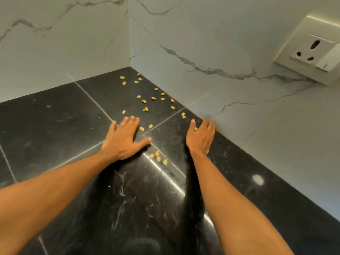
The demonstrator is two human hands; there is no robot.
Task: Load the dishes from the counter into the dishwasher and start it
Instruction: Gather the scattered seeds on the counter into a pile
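Observation:
Several small tan seeds (144, 101) lie scattered over the black stone counter (55, 122), from the back corner toward me. My left hand (122, 138) lies flat on the counter, fingers straight and together, thumb spread to the right, beside a few seeds. My right hand (200, 137) stands on its edge close to the right wall, fingers straight, with one seed just beyond its palm. Neither hand holds anything. A small cluster of seeds (157, 157) lies between my two wrists. No dishes or dishwasher are in view.
White marble-patterned walls (202, 52) meet in a corner behind the counter. A cream wall socket (311, 57) sits on the right wall. Pale grout lines cross the counter tiles.

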